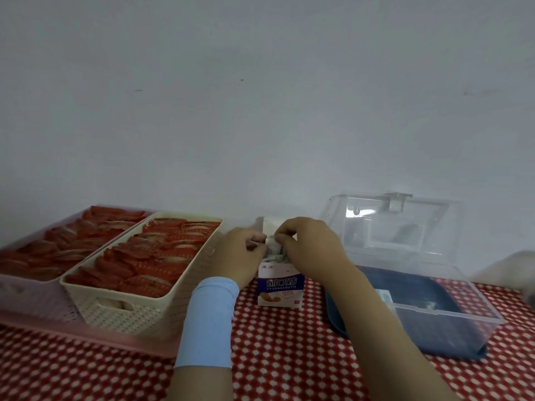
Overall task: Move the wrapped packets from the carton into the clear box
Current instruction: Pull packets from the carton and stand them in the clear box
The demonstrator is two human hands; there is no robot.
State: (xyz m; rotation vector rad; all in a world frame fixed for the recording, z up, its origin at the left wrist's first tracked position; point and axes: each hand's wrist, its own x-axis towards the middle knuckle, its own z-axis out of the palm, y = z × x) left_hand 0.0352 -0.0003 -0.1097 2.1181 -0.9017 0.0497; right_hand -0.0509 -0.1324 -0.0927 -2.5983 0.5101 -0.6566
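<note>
A small white and blue carton (280, 287) stands upright on the table between my two hands, its top flap raised behind them. A bundle of pale wrapped packets (274, 248) sticks out of its open top. My right hand (311, 244) pinches the packets from above. My left hand (237, 254), with a light blue band on the wrist, grips the carton's upper left side. To the right lies the clear box (445, 308), its lid (405, 224) standing open; a pale packet (383, 295) shows at its left wall.
A cream perforated basket (121, 305) full of red wrapped items stands at the left, with a pink tray (34, 311) of the same items behind it. A red and white dotted cloth (289, 357) covers the table. The wall rises right behind everything.
</note>
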